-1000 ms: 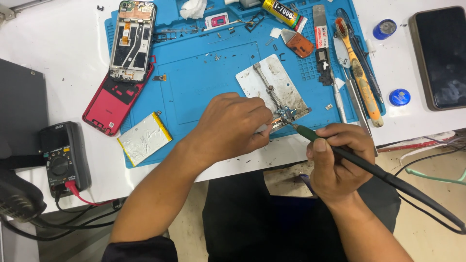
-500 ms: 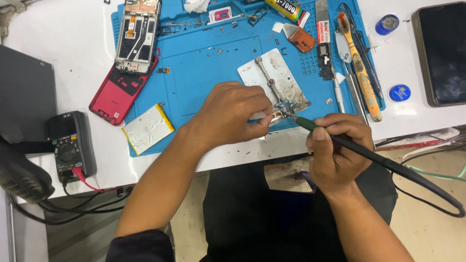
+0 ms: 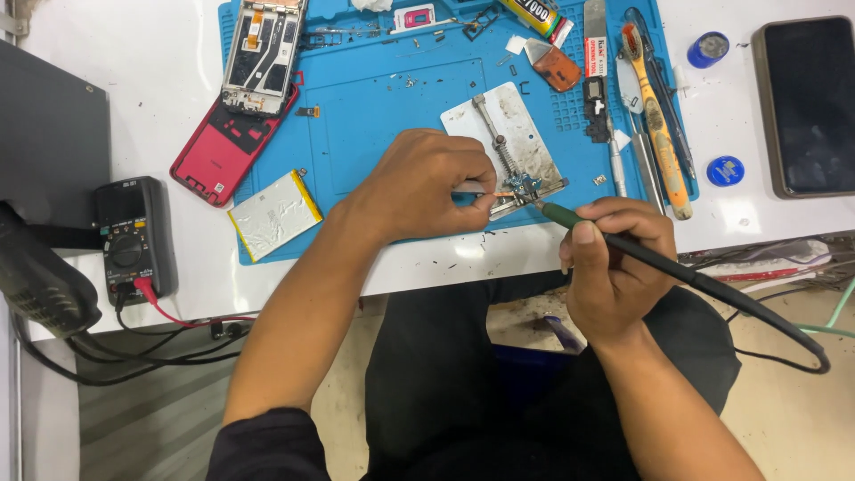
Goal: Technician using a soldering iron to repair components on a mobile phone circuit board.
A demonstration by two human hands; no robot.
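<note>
Head view: right hand [image 3: 614, 267] grips a soldering iron [image 3: 623, 245], its tip at the clamped board [image 3: 524, 187]; left hand [image 3: 427, 183] pinches tweezers [image 3: 485, 191] beside it.

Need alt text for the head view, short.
A person's right hand holds a dark-handled soldering iron to a small circuit board clamped on a white metal holder plate, while the left hand steadies it with thin tweezers. All sits on a blue silicone work mat.

multimeter [image 3: 134, 236] | red phone back [image 3: 223, 147] | battery [image 3: 274, 215] | toothbrush [image 3: 655, 120] | dark phone [image 3: 810, 105]
</note>
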